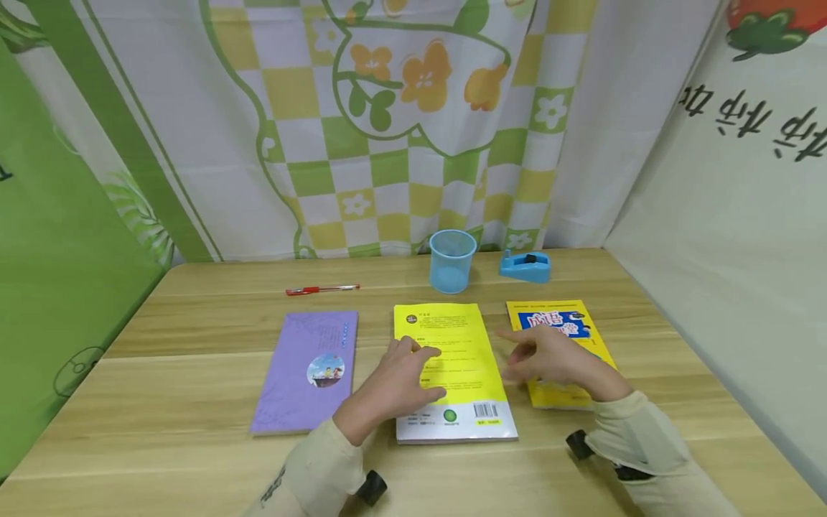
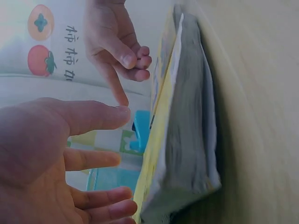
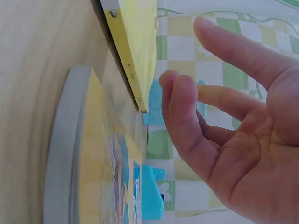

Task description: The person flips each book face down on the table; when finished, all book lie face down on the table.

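Left hand [image 1: 405, 377]: I have it hovering low over the near half of the middle yellow book [image 1: 452, 359], fingers spread and relaxed, clamped on nothing; from the left wrist view the palm stands off the cover, and I cannot tell whether any fingertip touches.

Right hand [image 1: 549, 357]: loose, fingers part curled with the forefinger out towards the middle book, holding nothing, above the right yellow book [image 1: 561, 327].

Middle yellow book: flat on the wooden table [image 1: 161, 402], back cover up, barcode at the near edge, thick block of pages. To shift it well, I judge that I should lay flat fingers on the cover and take an edge squarely, since the soft cover would bend.

Right yellow book: flat, blue title panel, just beside the middle one, apart from it.

Purple book [image 1: 306, 370]: flat, left of the middle book, not touching.

Red pen [image 1: 321, 289]: lying alone farther back on the left.

Blue cup [image 1: 452, 260]: upright behind the middle book; nothing shows inside it.

Blue tape dispenser [image 1: 525, 266]: just beside the cup, at the right.
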The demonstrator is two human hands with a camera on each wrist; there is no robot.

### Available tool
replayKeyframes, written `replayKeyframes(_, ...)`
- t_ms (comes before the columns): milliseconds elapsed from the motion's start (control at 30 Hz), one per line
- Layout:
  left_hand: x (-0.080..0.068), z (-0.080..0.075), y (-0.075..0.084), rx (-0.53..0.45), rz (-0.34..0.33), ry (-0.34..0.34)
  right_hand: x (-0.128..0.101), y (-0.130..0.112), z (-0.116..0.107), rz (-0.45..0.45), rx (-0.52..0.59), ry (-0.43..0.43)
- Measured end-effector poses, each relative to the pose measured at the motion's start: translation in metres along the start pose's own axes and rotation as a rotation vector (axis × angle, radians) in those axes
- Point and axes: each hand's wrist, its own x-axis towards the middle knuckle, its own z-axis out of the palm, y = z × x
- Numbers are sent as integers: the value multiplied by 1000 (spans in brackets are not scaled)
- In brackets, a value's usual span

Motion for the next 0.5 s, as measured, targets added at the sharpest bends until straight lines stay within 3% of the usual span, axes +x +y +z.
replayKeyframes(500,19,5,42,-44,52,-83,-12,27,-24,-37,-11,58)
